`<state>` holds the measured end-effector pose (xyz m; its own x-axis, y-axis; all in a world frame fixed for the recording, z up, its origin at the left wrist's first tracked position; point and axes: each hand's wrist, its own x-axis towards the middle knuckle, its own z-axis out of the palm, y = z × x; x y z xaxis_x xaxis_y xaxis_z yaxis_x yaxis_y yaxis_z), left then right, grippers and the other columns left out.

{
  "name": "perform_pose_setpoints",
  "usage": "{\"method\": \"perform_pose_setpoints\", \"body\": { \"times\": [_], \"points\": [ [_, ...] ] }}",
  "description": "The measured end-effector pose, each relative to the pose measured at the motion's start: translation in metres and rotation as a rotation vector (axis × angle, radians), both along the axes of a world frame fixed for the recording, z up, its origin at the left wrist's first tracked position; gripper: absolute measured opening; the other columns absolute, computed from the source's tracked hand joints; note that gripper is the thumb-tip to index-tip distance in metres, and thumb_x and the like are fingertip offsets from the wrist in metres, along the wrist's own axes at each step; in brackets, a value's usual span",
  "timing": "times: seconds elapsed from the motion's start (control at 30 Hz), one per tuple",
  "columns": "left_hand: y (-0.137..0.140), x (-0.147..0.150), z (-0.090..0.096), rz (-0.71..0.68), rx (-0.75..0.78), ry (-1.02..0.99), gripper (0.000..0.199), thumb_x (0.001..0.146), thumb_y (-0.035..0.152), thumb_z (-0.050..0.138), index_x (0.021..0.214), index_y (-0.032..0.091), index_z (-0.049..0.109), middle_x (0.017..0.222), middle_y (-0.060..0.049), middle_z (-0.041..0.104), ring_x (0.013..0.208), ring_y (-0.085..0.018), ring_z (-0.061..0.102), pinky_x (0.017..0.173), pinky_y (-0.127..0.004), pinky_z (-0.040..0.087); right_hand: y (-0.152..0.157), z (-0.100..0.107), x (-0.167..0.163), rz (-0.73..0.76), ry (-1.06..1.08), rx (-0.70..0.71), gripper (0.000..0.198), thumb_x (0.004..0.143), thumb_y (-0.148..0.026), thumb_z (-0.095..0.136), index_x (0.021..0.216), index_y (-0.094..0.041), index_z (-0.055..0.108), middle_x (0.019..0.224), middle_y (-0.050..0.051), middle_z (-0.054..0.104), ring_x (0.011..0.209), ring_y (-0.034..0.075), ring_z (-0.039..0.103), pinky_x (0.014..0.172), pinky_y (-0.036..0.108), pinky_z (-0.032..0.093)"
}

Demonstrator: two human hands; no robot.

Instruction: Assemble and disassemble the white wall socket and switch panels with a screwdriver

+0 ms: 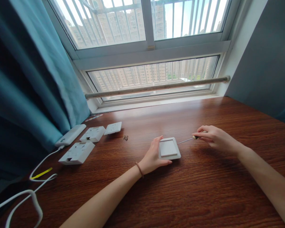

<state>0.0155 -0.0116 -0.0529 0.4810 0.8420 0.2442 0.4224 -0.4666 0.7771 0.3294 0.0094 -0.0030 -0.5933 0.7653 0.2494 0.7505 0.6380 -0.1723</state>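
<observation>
A square white wall switch (168, 148) with a raised frame lies on the wooden table. My left hand (154, 155) grips it from the left, fingers along the far edge and thumb at the near edge. In my right hand (210, 136) is a screwdriver (185, 141), its dark and pale handle pinched between the fingers. The thin metal shaft points left, and its tip meets the right edge of the switch. Whether the tip sits in a slot there is too small to tell.
Several small screws (125, 137) lie left of the switch. Farther left are a white plate (113, 128), two white boxes (77, 152), a white power bank (70, 134) with a cable (41, 163), and a yellow strip (41, 173). A blue curtain (38, 79) hangs beside the window.
</observation>
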Motion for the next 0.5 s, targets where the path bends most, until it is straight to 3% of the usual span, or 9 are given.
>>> {"method": "perform_pose_setpoints", "body": {
  "times": [0.5],
  "points": [
    [0.0011,0.0000,0.0004,0.005,0.072,0.042,0.097,0.055,0.035,0.079,0.134,0.018,0.025,0.134,-0.015,0.030,0.125,-0.031,0.032,0.107,-0.047,0.026,-0.0007,0.0024,0.0035,0.059,0.056,0.023,0.036,0.081,-0.014,0.047,0.110,-0.027,0.064,0.096,0.006,0.064,0.082,0.018,0.061,0.072,0.028,0.046]
  ]
}}
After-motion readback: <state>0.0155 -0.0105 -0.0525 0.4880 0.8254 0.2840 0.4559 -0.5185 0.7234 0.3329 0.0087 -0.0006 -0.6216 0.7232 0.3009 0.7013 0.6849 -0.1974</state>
